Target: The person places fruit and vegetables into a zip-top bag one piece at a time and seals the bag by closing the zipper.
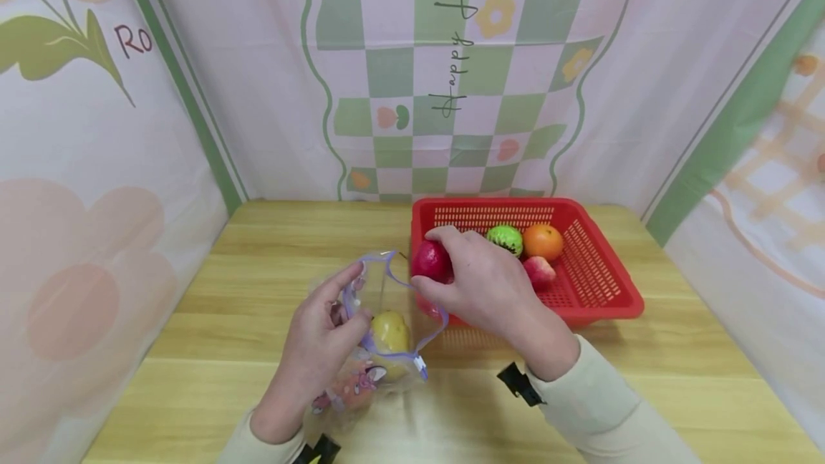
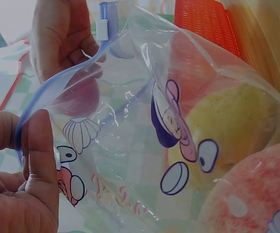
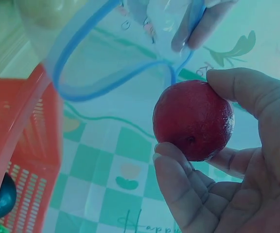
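In the head view my right hand (image 1: 486, 281) holds a dark red, round fruit that looks like a plum (image 1: 432, 261), beside the basket's left wall. Thumb and fingertips grip the plum (image 3: 193, 120) near the blue-edged mouth of a clear zip bag (image 3: 84, 92). My left hand (image 1: 322, 342) pinches that bag's rim between thumb and fingers, and the mouth stands open. Inside the bag lie a yellow pear-like fruit (image 1: 390, 333) and a pinkish-red mottled fruit (image 2: 252, 194). Cartoon prints cover the bag, and a white slider (image 1: 420, 364) sits on its rim.
A red perforated basket (image 1: 606, 256) stands at the right on the wooden table (image 1: 213, 321). In it lie an orange (image 1: 543, 241), a green fruit with dark marks (image 1: 505, 240) and a red-and-white fruit (image 1: 538, 273). Printed curtains (image 1: 258, 92) hang behind and at both sides.
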A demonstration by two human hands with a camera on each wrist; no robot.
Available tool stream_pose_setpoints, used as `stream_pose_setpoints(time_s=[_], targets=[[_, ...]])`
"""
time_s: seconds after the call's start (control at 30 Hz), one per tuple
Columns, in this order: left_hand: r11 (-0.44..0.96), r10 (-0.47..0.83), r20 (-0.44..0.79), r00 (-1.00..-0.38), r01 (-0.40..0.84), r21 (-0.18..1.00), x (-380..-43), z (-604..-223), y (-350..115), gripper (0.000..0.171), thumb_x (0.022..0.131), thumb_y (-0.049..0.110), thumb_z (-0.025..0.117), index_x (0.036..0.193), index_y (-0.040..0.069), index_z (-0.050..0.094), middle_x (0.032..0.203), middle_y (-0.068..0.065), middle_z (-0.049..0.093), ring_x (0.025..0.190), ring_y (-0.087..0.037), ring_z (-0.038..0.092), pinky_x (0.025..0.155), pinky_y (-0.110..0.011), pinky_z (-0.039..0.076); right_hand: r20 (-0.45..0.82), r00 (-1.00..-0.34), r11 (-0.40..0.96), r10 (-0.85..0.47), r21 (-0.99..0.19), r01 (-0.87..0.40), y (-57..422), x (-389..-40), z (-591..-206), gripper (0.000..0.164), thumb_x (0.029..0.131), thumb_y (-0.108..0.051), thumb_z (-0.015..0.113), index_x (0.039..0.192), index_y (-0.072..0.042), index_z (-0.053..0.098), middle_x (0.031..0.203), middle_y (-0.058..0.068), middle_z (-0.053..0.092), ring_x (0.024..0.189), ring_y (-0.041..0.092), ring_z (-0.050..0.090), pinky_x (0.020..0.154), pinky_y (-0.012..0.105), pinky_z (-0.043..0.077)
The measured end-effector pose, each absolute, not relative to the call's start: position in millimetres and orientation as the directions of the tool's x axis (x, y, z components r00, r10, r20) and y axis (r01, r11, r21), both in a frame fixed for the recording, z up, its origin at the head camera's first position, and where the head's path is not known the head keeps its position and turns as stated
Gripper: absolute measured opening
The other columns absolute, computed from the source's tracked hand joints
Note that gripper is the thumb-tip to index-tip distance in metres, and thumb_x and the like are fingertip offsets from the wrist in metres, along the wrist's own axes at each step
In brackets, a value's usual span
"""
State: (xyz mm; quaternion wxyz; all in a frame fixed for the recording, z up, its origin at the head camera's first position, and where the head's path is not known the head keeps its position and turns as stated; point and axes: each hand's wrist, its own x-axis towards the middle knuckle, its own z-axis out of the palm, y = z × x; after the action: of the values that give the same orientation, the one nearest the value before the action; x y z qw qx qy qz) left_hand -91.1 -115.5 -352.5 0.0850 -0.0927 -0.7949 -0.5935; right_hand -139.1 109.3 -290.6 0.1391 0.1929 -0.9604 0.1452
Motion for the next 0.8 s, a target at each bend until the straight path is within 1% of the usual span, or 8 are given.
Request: stream_pose_setpoints(time_s=[0.07,0.17,0.27,0.5,0.67,0.8], targets=[[0.280,0.047,0.244,-0.969,0.248,0.927,-91,-353,-116,0.059,0.085,0.006,0.067,0.138,0.026,0.052,0.051,0.001,0.039,0.042,-0.008,0.037,0.036,-0.021,0.031,0.329,-0.885,0.882,-0.329,-0.226,-0.412,106,-136,-290,0.056,0.077,-0.057,0.068,0.120,-0.022,0.058,0.088,0.000,0.061,0.072,0.014,0.058,0.054,0.030,0.052],[0.285,0.050,0.246,-0.968,0.250,0.925,-91,-353,-116,0.059,0.085,0.006,0.067,0.138,0.025,0.052,0.051,0.001,0.039,0.042,-0.009,0.037,0.036,-0.021,0.031,0.326,-0.883,0.874,-0.337,-0.242,-0.423,103,-133,-291,0.056,0.076,-0.057,0.068,0.120,-0.022,0.058,0.089,-0.001,0.061,0.073,0.013,0.058,0.056,0.029,0.053],[0.292,0.049,0.250,-0.967,0.253,0.922,-91,-353,-117,0.058,0.085,0.006,0.067,0.138,0.025,0.052,0.051,0.001,0.039,0.043,-0.008,0.037,0.037,-0.021,0.032,0.320,-0.876,0.856,-0.360,-0.259,-0.446,100,-131,-292,0.056,0.076,-0.055,0.071,0.120,-0.022,0.058,0.090,-0.003,0.061,0.076,0.012,0.057,0.060,0.027,0.053],[0.299,0.050,0.256,-0.965,0.259,0.919,-91,-353,-116,0.057,0.086,0.007,0.067,0.138,0.025,0.051,0.052,0.001,0.038,0.043,-0.009,0.037,0.037,-0.020,0.031,0.315,-0.856,0.820,-0.409,-0.283,-0.497,94,-126,-297,0.050,0.076,-0.053,0.072,0.114,-0.024,0.059,0.091,-0.008,0.061,0.076,0.007,0.055,0.060,0.021,0.051],[0.294,0.051,0.248,-0.967,0.252,0.922,-90,-352,-116,0.058,0.086,0.007,0.067,0.138,0.026,0.051,0.052,0.002,0.040,0.042,-0.009,0.038,0.037,-0.021,0.033,0.319,-0.840,0.810,-0.438,-0.266,-0.523,89,-123,-302,0.051,0.076,-0.053,0.072,0.116,-0.023,0.059,0.095,-0.008,0.062,0.079,0.005,0.056,0.062,0.022,0.053],[0.293,0.055,0.256,-0.965,0.261,0.920,-91,-353,-116,0.059,0.085,0.006,0.067,0.138,0.026,0.051,0.053,0.001,0.041,0.042,-0.009,0.038,0.037,-0.020,0.033,0.325,-0.825,0.818,-0.462,-0.204,-0.538,84,-122,-308,0.056,0.075,-0.053,0.073,0.119,-0.022,0.059,0.094,-0.006,0.062,0.077,0.006,0.056,0.060,0.021,0.053]])
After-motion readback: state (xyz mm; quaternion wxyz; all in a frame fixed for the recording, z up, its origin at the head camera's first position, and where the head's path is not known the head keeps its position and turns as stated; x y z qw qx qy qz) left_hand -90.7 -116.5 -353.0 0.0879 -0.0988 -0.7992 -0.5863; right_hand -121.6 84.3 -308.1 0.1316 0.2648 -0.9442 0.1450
